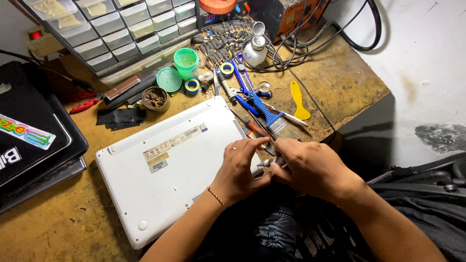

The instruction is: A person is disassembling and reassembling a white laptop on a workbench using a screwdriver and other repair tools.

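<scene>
i'm at the near corner of the upturned white laptop [170, 165], left hand [239, 171] steadying its edge, fingers curled. right hand [310, 167] pinches a small screwdriver [268, 163]; next, i judge, the tip must seat squarely.

Both my forearms are bare right up to where the picture cuts them off, so no sleeves show at all. My left hand [238, 172] wears 1 thin band ring [232, 148] on a finger, pale and metallic-looking. Around my left wrist sits 1 slim bracelet [216, 197], a narrow cord or beaded string in reddish and light tones; its exact make is too small to tell. My right hand [310, 167] carries no ring or band that I can see, and its wrist is plain. My fingers [252, 150] are uncovered, no gloves. Below my arms lies dark, shiny, padded-looking clothing [276, 233] across my lap.
</scene>
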